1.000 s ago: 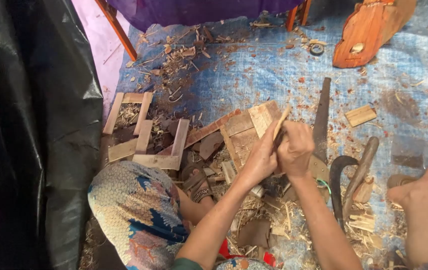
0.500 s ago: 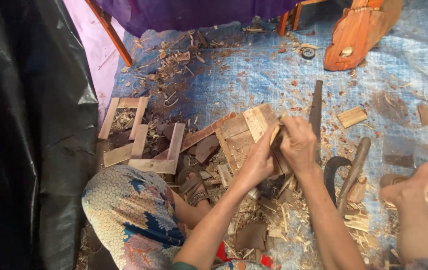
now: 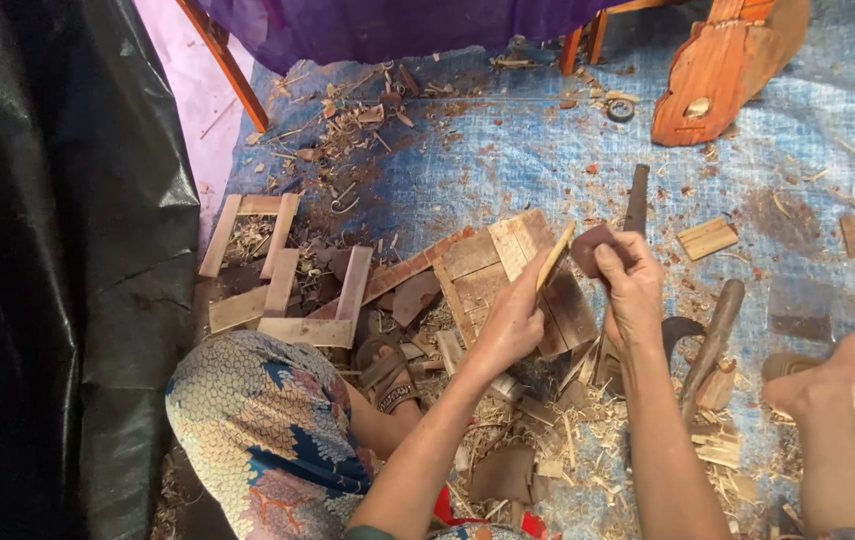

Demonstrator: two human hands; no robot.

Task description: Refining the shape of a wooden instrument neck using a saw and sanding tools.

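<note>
My left hand [image 3: 513,322] grips a thin pale wooden strip [image 3: 556,252] that sticks up and to the right from my fingers. My right hand [image 3: 630,283] is closed around a small dark brown piece [image 3: 588,246], pressed against the strip's upper end. Both hands hover over a pile of flat wooden boards [image 3: 492,262] and shavings on a blue tarp [image 3: 507,160]. My patterned-cloth knee [image 3: 257,430] is at lower left and my bare foot [image 3: 842,365] at right.
A long dark blade [image 3: 636,197] lies just beyond my hands. A wooden-handled curved tool [image 3: 709,340] rests right of my right arm. Wooden frame pieces [image 3: 257,265] lie at left, black plastic sheeting [image 3: 47,250] further left, a carved orange-brown wooden piece [image 3: 722,65] at top right.
Both hands have stayed together over the boards, shifting slightly; the right hand's dark piece has moved along the strip. The view has tilted a little.
</note>
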